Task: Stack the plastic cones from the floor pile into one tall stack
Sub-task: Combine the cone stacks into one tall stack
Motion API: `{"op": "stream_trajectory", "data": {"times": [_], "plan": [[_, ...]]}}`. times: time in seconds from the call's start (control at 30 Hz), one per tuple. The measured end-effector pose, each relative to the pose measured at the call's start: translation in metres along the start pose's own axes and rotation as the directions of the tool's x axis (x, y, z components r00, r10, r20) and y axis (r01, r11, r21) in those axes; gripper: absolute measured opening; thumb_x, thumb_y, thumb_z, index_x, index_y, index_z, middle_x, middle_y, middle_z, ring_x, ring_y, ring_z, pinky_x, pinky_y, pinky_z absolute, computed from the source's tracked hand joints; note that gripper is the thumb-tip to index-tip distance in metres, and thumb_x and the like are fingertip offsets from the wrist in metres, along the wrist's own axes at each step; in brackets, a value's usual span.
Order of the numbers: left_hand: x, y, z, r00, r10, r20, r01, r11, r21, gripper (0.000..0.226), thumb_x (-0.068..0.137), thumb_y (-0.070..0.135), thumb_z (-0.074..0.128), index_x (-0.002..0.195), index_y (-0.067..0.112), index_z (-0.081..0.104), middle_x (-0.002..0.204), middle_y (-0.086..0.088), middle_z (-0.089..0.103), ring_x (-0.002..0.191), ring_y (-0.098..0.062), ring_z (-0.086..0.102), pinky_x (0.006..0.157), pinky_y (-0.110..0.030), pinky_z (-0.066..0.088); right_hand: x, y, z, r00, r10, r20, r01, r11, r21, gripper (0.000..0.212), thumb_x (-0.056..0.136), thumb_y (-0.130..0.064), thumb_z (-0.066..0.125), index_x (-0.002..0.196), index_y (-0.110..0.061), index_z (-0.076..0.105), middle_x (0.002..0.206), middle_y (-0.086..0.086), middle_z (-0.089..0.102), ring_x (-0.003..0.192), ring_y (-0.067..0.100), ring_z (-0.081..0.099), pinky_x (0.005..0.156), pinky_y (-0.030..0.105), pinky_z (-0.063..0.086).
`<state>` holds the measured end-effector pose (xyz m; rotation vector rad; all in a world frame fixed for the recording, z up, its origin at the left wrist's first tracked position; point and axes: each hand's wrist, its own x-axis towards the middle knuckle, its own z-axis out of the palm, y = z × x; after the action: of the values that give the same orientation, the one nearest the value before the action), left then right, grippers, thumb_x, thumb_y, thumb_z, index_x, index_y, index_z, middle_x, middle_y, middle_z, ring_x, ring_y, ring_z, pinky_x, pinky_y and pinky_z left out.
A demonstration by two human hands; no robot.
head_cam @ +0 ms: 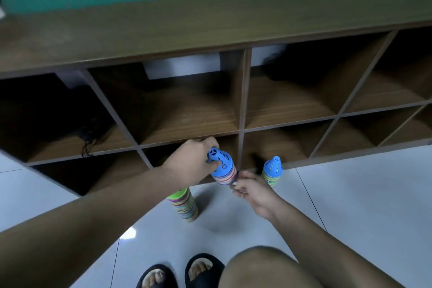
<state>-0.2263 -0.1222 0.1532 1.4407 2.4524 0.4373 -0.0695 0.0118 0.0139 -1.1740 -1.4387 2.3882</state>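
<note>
Blue-capped bundle of striped plastic cones (223, 169) hangs above the white tiled floor (350, 199), fingers of your left hand (191, 160) curled round it, your right hand (251, 190) pinching its lower rim; next, seemingly, seat it squarely onto the green-topped cone stack (184, 206).

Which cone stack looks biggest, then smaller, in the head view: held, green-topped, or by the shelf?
Largest, alike: held blue-topped plastic cone stack and green-topped plastic cone stack.
Smallest: blue-topped stack by the wooden shelf, but it's farther.
</note>
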Motion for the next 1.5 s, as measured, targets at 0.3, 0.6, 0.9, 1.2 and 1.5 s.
{"op": "stream_trajectory", "data": {"times": [0.3,0.6,0.9,1.2,1.5], "plan": [[-0.06,-0.014,-0.103,0.975,-0.069,-0.21,0.047,0.993,-0.109,0.026,0.09,0.037,0.083,0.112,0.032,0.068,0.076,0.011,0.066,0.073,0.003,0.063,0.058,-0.007,0.042,-0.05,-0.034,0.085,0.976,-0.053,0.212,0.054,0.999,0.001,0.029,0.089,0.014,0.056,0.106,-0.005,0.07,0.094,0.013,0.075,0.086,0.022,0.072,0.087,0.032,0.057],[-0.089,-0.046,-0.114,0.963,-0.147,-0.225,0.139,0.989,-0.051,0.032,0.091,0.038,0.082,0.117,0.028,0.066,0.079,0.013,0.068,0.079,-0.001,0.068,0.062,-0.019,0.052,-0.051,-0.025,0.124,0.97,-0.013,0.244,0.042,0.993,-0.113,0.029,0.091,0.013,0.06,0.118,0.008,0.068,0.097,0.013,0.076,0.09,0.02,0.074,0.074,0.023,0.058],[-0.085,-0.063,-0.087,0.974,-0.212,-0.08,0.217,0.974,0.066,0.035,0.091,0.041,0.077,0.122,0.028,0.067,0.091,0.007,0.069,0.081,-0.013,0.066,0.058,-0.023,0.045,-0.042,-0.004,0.117,0.984,-0.005,0.177,0.08,0.906,-0.416,0.02,0.096,-0.001,0.06,0.101,-0.017,0.071,0.092,0.002,0.07,0.09,0.015,0.065,0.085,0.028,0.054],[-0.038,0.002,-0.051,0.975,0.119,-0.189,-0.088,0.983,0.164,0.021,0.095,0.04,0.065,0.111,0.027,0.066,0.064,0.01,0.062,0.068,-0.015,0.063,0.063,-0.034,0.055,-0.025,0.002,0.05,1.0,-0.031,0.006,0.031,0.96,-0.278,0.011,0.094,-0.005,0.065,0.099,-0.011,0.073,0.095,0.008,0.071,0.086,0.022,0.066,0.075,0.03,0.053],[0.051,0.062,0.062,0.993,0.113,0.03,-0.11,0.991,-0.082,0.021,0.092,0.037,0.068,0.112,0.032,0.064,0.096,0.012,0.073,0.089,-0.014,0.071,0.082,-0.033,0.059,-0.012,0.028,-0.066,0.979,0.023,-0.201,-0.057,0.984,-0.167,0.01,0.089,-0.006,0.066,0.093,-0.01,0.074,0.083,0.004,0.066,0.077,0.021,0.062,0.071,0.03,0.048]]}}
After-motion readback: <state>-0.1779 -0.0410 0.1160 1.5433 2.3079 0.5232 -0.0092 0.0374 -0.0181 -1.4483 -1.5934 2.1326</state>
